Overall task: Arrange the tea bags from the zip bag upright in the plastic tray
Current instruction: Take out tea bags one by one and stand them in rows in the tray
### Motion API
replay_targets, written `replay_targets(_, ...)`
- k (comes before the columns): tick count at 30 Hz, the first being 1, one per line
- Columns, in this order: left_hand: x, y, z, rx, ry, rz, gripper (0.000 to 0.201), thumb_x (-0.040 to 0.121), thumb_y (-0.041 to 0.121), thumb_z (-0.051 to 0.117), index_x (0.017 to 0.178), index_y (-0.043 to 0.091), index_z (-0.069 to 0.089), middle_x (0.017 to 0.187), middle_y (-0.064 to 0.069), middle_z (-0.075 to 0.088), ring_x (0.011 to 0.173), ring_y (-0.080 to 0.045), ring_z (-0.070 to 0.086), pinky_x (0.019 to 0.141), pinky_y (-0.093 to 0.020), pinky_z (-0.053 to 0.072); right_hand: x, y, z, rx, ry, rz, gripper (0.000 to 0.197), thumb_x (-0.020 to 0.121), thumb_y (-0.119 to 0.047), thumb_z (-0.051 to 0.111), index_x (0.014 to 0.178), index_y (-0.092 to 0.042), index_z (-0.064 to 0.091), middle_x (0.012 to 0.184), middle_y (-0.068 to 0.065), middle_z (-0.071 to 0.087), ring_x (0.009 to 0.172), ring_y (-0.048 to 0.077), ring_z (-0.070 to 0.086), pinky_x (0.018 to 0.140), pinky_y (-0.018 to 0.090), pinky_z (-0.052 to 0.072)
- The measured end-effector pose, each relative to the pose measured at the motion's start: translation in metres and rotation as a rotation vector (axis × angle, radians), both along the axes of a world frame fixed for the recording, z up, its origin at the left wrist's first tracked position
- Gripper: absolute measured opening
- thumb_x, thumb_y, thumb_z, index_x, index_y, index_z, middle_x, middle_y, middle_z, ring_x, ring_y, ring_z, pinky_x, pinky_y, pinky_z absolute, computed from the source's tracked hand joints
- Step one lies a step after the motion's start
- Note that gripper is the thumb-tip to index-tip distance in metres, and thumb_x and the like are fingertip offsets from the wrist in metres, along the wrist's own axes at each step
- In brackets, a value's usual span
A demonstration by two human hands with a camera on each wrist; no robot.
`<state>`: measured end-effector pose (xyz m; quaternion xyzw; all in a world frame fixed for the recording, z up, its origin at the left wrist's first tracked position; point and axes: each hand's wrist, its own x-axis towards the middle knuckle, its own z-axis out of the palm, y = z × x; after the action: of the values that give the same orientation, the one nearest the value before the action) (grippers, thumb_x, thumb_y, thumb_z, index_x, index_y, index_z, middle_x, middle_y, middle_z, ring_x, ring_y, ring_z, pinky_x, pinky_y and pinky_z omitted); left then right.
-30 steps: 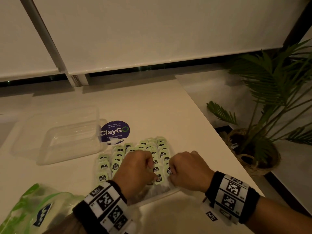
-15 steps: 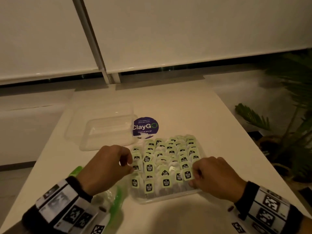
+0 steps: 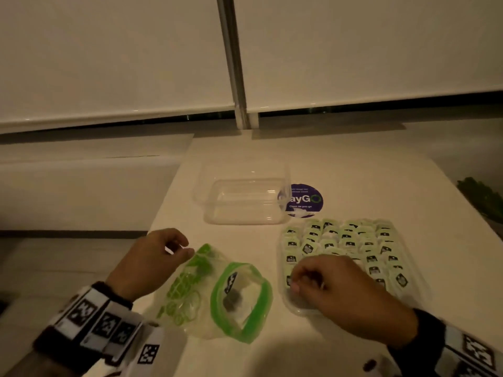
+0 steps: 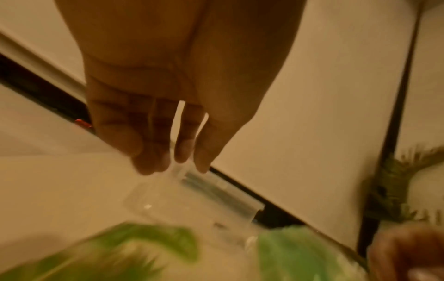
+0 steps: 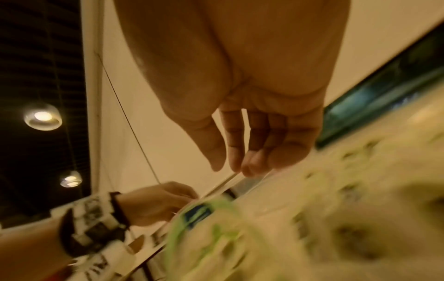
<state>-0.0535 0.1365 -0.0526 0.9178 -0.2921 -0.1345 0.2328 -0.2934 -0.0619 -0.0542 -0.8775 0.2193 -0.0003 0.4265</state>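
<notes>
A clear plastic tray [image 3: 416, 270] sits right of centre, packed with several rows of upright green tea bags [image 3: 348, 243]. My right hand [image 3: 296, 284] hovers over the tray's near left corner with its fingers loosely curled. In the right wrist view the right hand [image 5: 230, 167] holds nothing. A green-rimmed zip bag [image 3: 245, 303] lies open and crumpled left of the tray, with a dark item showing inside. My left hand [image 3: 185, 250] is at the bag's far left corner, fingers relaxed. The left wrist view shows the left hand [image 4: 177, 163] empty above the table.
An empty clear container [image 3: 245, 202] stands behind the zip bag, partly covering a round purple sticker [image 3: 307, 200]. The table's left edge [image 3: 166, 208] runs close to my left hand. White blinds hang behind the table, and plant leaves [image 3: 484, 197] show at the far right.
My left hand has left the tea bags and moved left to the zip bag's corner. The right hand stays over the tray's near left part. The view has swung left.
</notes>
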Motion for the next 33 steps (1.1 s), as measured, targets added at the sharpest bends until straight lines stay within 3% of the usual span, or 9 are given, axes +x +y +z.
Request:
replay_targets(3,0.007,0.017,-0.044,0.111,0.063,0.03,0.024,0.088,0.042,0.063,0.104,0.024,0.063,0.099,0.006,0.064,0.08,-0.011,0.061,0.067,-0.022,0.042,0.037,0.039,-0.022,-0.011,0.01,0.096,0.025,0.097,-0.024,0.055,0.117,-0.024,0.069,0.105,-0.009,0.07,0.083,-0.003,0.061,0.07,0.003,0.042)
replay_targets(6,0.009,0.024,-0.071,0.101,0.18,0.109,0.032,0.09,0.04,0.061,0.114,0.019,0.059,0.101,0.001,0.064,0.085,-0.014,0.062,0.066,-0.023,0.046,0.063,0.067,-0.048,-0.078,0.06,0.153,0.03,0.096,-0.015,0.05,0.122,-0.02,0.065,0.122,-0.002,0.064,0.112,0.014,0.06,0.087,0.012,0.04)
replay_targets(10,0.011,0.03,-0.088,0.077,0.275,0.124,0.027,0.087,0.038,0.065,0.108,0.022,0.058,0.09,0.0,0.066,0.077,-0.012,0.064,0.053,-0.019,0.047,0.083,0.085,-0.079,-0.158,0.106,0.19,0.027,0.096,-0.015,0.045,0.117,-0.008,0.06,0.123,0.01,0.058,0.116,0.026,0.053,0.1,0.029,0.04)
replay_targets(16,0.013,0.038,-0.093,-0.025,0.282,0.147,0.011,0.086,0.022,0.067,0.096,0.018,0.065,0.076,-0.002,0.066,0.06,-0.013,0.059,0.052,-0.023,0.047,0.085,0.09,-0.096,-0.269,0.192,0.12,0.025,0.094,-0.026,0.049,0.113,-0.013,0.057,0.12,0.009,0.057,0.112,0.025,0.053,0.086,0.029,0.041)
replay_targets(19,0.012,0.041,-0.089,-0.038,0.305,0.152,0.015,0.085,0.028,0.069,0.097,0.02,0.064,0.081,-0.001,0.067,0.062,-0.013,0.061,0.05,-0.022,0.046,0.075,0.09,-0.076,-0.208,0.145,0.091,0.005,0.09,-0.028,0.051,0.085,-0.028,0.051,0.091,-0.002,0.056,0.089,0.02,0.054,0.07,0.027,0.037)
replay_targets(21,0.01,0.042,-0.081,-0.078,0.261,0.156,0.02,0.085,0.03,0.07,0.101,0.022,0.062,0.093,0.001,0.065,0.072,-0.011,0.062,0.055,-0.02,0.045,0.063,0.084,-0.058,-0.143,0.082,0.02,0.021,0.085,-0.033,0.059,0.07,-0.029,0.045,0.075,-0.01,0.054,0.074,0.012,0.054,0.066,0.027,0.041)
replay_targets(26,-0.027,0.024,-0.023,-0.475,0.039,0.104,0.012,0.085,0.021,0.07,0.093,0.028,0.066,0.092,0.01,0.066,0.079,-0.006,0.062,0.06,-0.02,0.048,0.02,0.053,-0.009,-0.207,-0.156,-0.021,0.023,0.08,-0.042,0.072,0.075,-0.03,0.052,0.07,-0.015,0.055,0.07,0.001,0.05,0.06,0.019,0.039)
replay_targets(29,-0.072,-0.005,0.019,-0.614,0.361,-0.118,0.003,0.086,0.022,0.069,0.086,0.024,0.071,0.082,0.0,0.072,0.072,-0.011,0.067,0.064,-0.022,0.054,-0.001,0.031,0.018,-0.549,-0.465,0.148,0.011,0.085,-0.031,0.061,0.083,-0.032,0.051,0.08,-0.017,0.054,0.076,0.002,0.047,0.065,0.021,0.038)
replay_targets(33,-0.117,-0.045,0.034,-0.56,0.932,-0.275,0.034,0.084,0.036,0.069,0.094,0.004,0.07,0.085,-0.017,0.073,0.065,-0.026,0.067,0.055,-0.028,0.052,-0.019,0.004,0.028,-0.764,-0.692,0.245,0.006,0.085,-0.01,0.06,0.084,-0.016,0.06,0.091,-0.004,0.065,0.085,0.019,0.057,0.073,0.033,0.042)
